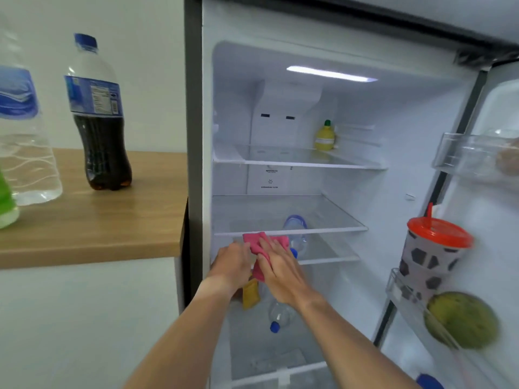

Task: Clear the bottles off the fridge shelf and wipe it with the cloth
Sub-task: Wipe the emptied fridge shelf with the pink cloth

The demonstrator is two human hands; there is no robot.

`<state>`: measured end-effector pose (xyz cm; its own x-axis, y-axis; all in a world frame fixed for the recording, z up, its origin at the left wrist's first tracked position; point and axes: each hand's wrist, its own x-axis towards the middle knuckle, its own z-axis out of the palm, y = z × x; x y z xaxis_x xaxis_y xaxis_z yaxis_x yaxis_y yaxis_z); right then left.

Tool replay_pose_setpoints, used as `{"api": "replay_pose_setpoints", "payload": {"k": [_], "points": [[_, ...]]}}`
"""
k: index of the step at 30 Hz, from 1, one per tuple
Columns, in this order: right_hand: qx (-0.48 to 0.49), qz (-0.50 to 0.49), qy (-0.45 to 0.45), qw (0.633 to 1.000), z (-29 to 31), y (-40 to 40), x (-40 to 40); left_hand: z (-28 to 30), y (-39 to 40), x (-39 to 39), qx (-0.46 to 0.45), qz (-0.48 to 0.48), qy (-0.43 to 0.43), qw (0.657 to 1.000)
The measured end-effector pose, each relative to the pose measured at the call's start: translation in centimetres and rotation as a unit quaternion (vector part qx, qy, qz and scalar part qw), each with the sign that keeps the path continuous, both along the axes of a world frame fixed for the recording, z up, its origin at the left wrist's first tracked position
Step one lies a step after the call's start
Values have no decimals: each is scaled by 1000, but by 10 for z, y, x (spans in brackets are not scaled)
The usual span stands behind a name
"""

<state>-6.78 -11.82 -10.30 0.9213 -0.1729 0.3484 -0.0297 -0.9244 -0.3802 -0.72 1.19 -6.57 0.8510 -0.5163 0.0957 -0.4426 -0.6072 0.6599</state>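
A pink cloth [262, 244] is bunched at the front edge of the middle glass fridge shelf [323, 220]. My left hand [233, 262] grips its left side and my right hand [276, 266] lies over its right side, both just below the shelf's white front rim. The middle shelf has nothing standing on it. On the wooden counter [112, 220] left of the fridge stand a cola bottle [97, 116], a clear water bottle [24, 136] and part of a green bottle [5, 203]. A small yellow lemon-juice bottle [325, 136] stands on the top shelf.
Below my hands, a plastic bottle with a blue cap [280, 315] and a yellow packet [250, 294] lie on lower levels. Another clear bottle [295, 228] shows through the glass. The open door at the right holds a red-lidded cup [429, 254] and a green fruit [463, 318].
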Motion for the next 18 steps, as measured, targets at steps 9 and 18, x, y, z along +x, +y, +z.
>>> {"api": "replay_pose_setpoints", "payload": {"k": [9, 18], "points": [[72, -17, -62, 995, 20, 46, -60, 35, 15, -29, -129, 8, -29, 991], [281, -138, -143, 939, 79, 56, -93, 104, 47, -67, -64, -160, -243, 955]]}}
